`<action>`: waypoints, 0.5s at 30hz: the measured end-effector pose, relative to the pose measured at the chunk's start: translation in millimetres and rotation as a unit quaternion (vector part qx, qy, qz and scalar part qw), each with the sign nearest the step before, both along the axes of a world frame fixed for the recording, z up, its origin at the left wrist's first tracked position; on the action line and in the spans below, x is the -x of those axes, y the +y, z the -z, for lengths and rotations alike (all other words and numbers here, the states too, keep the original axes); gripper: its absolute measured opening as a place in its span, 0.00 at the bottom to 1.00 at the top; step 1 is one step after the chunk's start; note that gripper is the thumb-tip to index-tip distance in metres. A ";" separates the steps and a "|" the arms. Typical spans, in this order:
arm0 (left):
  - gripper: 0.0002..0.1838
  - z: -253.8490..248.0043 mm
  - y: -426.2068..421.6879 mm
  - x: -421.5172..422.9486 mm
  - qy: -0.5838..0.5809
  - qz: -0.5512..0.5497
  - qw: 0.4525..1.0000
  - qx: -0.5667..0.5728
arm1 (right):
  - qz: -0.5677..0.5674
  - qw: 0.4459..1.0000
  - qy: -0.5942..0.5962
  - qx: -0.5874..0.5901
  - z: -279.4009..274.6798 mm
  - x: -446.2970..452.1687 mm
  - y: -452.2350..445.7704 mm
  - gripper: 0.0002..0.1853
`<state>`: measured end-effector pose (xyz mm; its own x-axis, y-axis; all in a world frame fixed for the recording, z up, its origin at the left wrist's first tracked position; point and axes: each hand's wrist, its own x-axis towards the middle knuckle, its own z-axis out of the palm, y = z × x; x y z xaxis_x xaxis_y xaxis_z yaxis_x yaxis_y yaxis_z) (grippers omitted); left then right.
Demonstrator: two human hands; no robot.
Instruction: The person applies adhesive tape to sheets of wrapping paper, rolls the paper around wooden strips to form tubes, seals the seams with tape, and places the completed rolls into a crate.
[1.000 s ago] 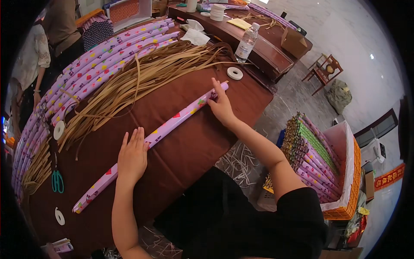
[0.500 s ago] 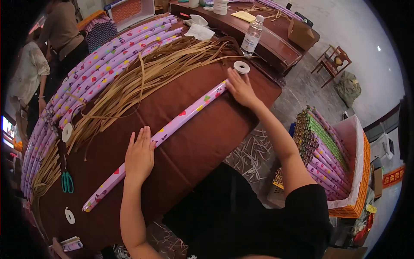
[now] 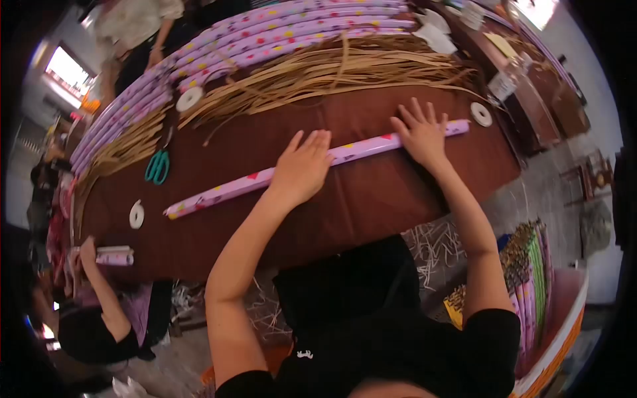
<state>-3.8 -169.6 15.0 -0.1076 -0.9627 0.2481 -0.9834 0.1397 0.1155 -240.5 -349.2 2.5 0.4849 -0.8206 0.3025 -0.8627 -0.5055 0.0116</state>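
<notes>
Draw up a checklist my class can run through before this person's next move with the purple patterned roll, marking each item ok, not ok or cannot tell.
1. Left hand on the purple patterned roll: ok, palm down near its middle.
2. Right hand on it too: ok, fingers spread near the right end.
3. Left end clear of the nearby white coil: ok, a gap shows.
4. Right end clear of the other white coil: cannot tell, they sit very close.
5. Scissors in hand, should cutting come next: not ok, they lie on the table.
</notes>
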 end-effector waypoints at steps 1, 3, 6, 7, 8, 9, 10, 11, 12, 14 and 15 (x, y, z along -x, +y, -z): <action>0.28 1.2 1.3 2.7 -0.011 -0.020 1.000 0.000 | 0.001 1.000 0.013 -0.005 3.2 2.3 -3.2 0.31; 0.30 1.2 1.2 11.7 0.024 -0.097 0.994 -0.037 | 0.004 1.000 0.029 -0.002 5.5 4.5 -4.1 0.29; 0.32 12.3 1.0 11.8 -0.003 -0.173 0.985 -0.016 | -0.001 0.999 0.043 0.006 9.4 9.6 -6.8 0.28; 0.32 9.4 6.0 13.3 -0.007 -0.176 0.984 -0.011 | -0.001 0.999 0.048 0.004 12.2 11.3 -9.3 0.28; 0.31 11.3 11.1 11.6 0.007 -0.186 0.983 0.006 | 0.002 0.999 0.053 0.003 13.6 12.3 -10.6 0.28; 0.31 13.7 18.8 7.7 0.002 -0.195 0.981 0.004 | 0.004 0.998 0.059 -0.001 11.1 12.2 -8.9 0.28; 0.31 16.0 26.2 3.6 -0.008 -0.210 0.977 0.031 | 0.005 0.998 0.066 -0.001 11.3 13.1 -9.5 0.28; 0.30 17.0 33.0 -1.1 -0.018 -0.223 0.973 0.057 | 0.008 0.997 0.073 -0.001 12.1 14.1 -9.7 0.28; 0.30 18.1 40.2 -7.5 -0.021 -0.227 0.972 0.053 | 0.011 0.997 0.072 -0.005 11.7 13.8 -9.0 0.28; 0.30 19.4 59.3 -23.0 -0.034 -0.272 0.959 0.075 | 0.009 0.997 0.074 -0.008 13.0 13.9 -11.3 0.27; 0.30 19.8 69.3 -31.0 -0.040 -0.293 0.952 0.083 | 0.013 0.997 0.079 -0.007 13.7 14.9 -11.9 0.27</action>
